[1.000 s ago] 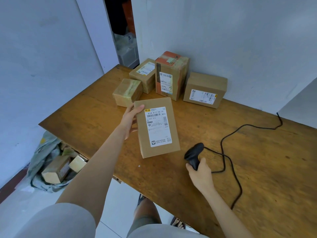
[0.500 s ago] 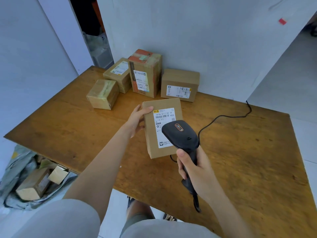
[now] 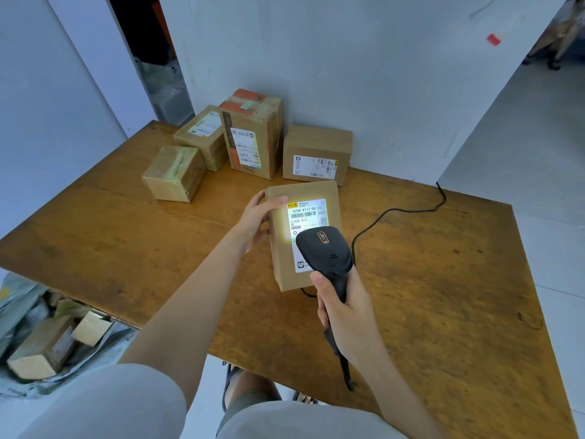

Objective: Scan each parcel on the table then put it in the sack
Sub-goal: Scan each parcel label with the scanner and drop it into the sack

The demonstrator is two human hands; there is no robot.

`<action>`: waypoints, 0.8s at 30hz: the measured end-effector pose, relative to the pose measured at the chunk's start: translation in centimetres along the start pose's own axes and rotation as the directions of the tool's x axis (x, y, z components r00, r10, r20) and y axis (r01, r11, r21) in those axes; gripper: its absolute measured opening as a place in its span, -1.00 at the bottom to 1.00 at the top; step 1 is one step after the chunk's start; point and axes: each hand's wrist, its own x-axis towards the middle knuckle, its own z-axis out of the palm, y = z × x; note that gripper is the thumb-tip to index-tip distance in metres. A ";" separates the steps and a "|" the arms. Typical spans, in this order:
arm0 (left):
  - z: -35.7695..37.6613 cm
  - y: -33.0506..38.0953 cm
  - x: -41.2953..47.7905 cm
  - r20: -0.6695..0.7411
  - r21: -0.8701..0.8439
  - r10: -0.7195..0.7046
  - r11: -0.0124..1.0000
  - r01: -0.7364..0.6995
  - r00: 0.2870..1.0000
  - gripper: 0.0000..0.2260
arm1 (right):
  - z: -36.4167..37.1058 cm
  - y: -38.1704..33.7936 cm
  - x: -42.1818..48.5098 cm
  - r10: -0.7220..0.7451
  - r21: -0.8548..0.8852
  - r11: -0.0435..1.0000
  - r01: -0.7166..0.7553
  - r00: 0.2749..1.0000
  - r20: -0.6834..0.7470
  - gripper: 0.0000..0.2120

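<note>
Scanner light on a held parcel, over a wooden table in a pale-walled corner.

The right hand (image 3: 343, 315) is wrapped tight around the handle of a black scanner (image 3: 326, 253), whose head hangs over the lower part of the label (image 3: 307, 217); a bright patch of light falls on the barcode. The left hand (image 3: 258, 218) grips the flat parcel (image 3: 285, 264) by its upper left edge, thumb on the face, holding it above the table (image 3: 443, 296). The scanner's cable (image 3: 395, 212) runs across the worn brown boards toward the wall. Four more boxes stand grouped at the far edge against the grey-white wall (image 3: 364, 74): a taped cube (image 3: 174, 174), a low box (image 3: 201, 134), a tall box (image 3: 253, 131) with red tape, and a wide box (image 3: 316, 153). Below the table's left edge, on the floor, an open grey sack (image 3: 19, 312) holds several parcels. A dark doorway (image 3: 142, 42) opens behind at the left.
</note>
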 end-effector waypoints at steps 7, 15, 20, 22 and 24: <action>-0.2 0.0 -0.4 -0.010 -0.028 -0.007 1.000 0.007 1.000 -0.07 | 0.2 0.5 0.0 -0.032 0.022 0.999 0.032 0.999 -0.005 -0.35; -0.9 0.1 -0.4 -0.080 -0.043 -0.013 0.999 0.010 0.997 -0.04 | -0.7 3.7 1.3 0.027 -0.178 0.983 -0.051 0.991 -0.133 -0.65; -2.3 0.2 -0.8 -0.132 -0.083 -0.021 0.997 0.010 0.991 -0.11 | -3.0 9.7 3.8 0.098 -0.486 0.846 -0.217 0.961 -0.260 -0.54; -2.5 0.2 -1.1 -0.129 -0.092 -0.028 0.996 0.016 0.991 -0.13 | -3.5 11.7 4.5 0.138 -0.643 0.708 -0.294 0.949 -0.282 -0.50; -2.4 0.2 -1.4 -0.118 -0.083 -0.031 0.996 0.022 0.993 -0.15 | -3.8 13.2 4.8 0.180 -0.753 0.556 -0.351 0.936 -0.304 -0.48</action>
